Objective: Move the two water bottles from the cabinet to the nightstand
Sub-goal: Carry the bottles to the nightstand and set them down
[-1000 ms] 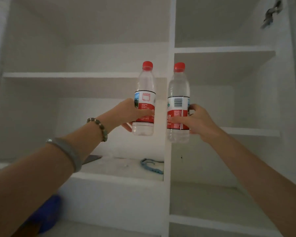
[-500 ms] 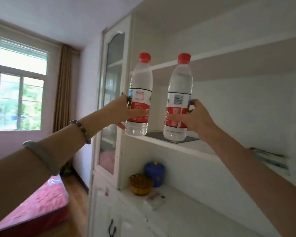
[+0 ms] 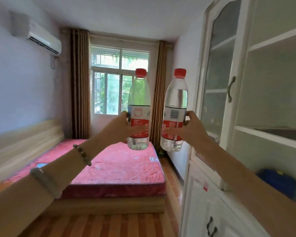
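Observation:
Two clear water bottles with red caps and red-white labels are held upright in the air. My left hand [image 3: 117,129] grips the left water bottle [image 3: 139,93] around its label. My right hand [image 3: 192,130] grips the right water bottle [image 3: 176,94], which tilts slightly to the right. The white cabinet [image 3: 243,103] stands at the right, its open shelves beside my right arm. No nightstand is visible in this view.
A bed with a pink mattress [image 3: 113,165] and a wooden headboard [image 3: 22,141] fills the left and middle. A window [image 3: 113,79] with brown curtains lies straight ahead. A strip of wooden floor [image 3: 169,182] runs between bed and cabinet. A blue object [image 3: 277,182] sits on the cabinet counter.
The view has swung left from the cabinet shelves toward the bed and window. Both bottles have come off the shelf and are carried away from the cabinet, still held in both hands.

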Motion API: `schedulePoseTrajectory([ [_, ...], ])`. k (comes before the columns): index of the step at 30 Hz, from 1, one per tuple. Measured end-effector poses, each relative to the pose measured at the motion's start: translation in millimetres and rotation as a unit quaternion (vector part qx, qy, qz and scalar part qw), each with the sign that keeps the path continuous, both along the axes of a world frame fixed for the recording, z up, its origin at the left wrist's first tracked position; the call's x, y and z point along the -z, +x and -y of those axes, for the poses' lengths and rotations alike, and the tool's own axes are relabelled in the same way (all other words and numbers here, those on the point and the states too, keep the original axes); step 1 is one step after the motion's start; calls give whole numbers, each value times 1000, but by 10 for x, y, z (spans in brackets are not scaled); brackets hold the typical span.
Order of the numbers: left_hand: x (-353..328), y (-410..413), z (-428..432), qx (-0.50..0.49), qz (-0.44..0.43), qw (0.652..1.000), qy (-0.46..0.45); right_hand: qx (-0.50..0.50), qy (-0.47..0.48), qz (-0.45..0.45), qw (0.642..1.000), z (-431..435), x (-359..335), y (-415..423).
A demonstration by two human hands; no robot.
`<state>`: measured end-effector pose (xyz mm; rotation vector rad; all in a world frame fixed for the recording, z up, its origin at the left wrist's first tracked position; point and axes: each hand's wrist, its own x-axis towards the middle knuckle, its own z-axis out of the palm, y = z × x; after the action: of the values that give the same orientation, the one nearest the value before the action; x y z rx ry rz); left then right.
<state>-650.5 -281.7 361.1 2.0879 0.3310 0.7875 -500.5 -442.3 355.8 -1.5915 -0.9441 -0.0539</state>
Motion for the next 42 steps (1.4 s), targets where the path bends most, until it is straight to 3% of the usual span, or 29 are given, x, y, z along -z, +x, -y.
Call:
schedulePoseTrajectory([
  [14, 449, -972, -2330, -178, -4, 984, -8, -220, -9, -23, 975, -2964, 508, -598],
  [26, 947, -1446, -4068, -350, -61, 935, 2, -336, -45, 27, 940, -5166, 908, -819],
  [42, 1189, -1268, -6716, -410, -53, 909, -54, -457, -62, -18, 887, -8466, 1156, -452],
])
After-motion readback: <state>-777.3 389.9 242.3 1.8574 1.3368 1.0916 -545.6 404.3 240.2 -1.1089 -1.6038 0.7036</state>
